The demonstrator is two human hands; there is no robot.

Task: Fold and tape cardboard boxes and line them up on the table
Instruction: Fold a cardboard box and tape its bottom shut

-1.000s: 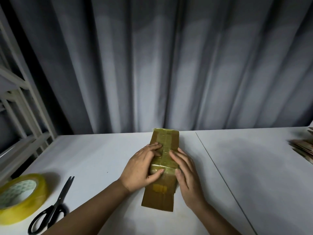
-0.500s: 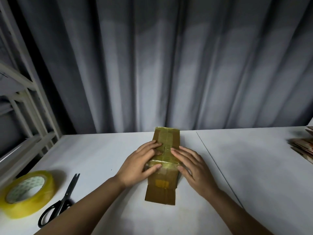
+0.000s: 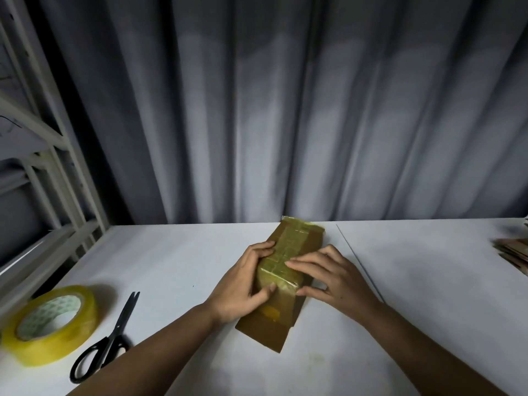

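Observation:
A small brown cardboard box (image 3: pixel 297 241) lies on the white table (image 3: pixel 171 264), its length running away from me and skewed to the right. Shiny clear tape crosses its top. My left hand (image 3: pixel 243 284) grips the box's left side, fingers curled over the top edge and thumb on the near taped face. My right hand (image 3: pixel 331 272) lies flat across the taped seam with straight fingers, pressing down. An untaped flap (image 3: pixel 263 332) sticks out at the near end.
A yellow tape roll (image 3: pixel 48 324) lies at the table's left front edge, with black scissors (image 3: pixel 105 347) beside it. A stack of flat cardboard (image 3: pixel 514 252) sits at the right edge. A white metal rack (image 3: pixel 37 172) stands to the left, a grey curtain behind.
The box has turned, its far end swinging right. My right hand has slid further over the top seam. The view has shifted so the tape roll and scissors appear further right.

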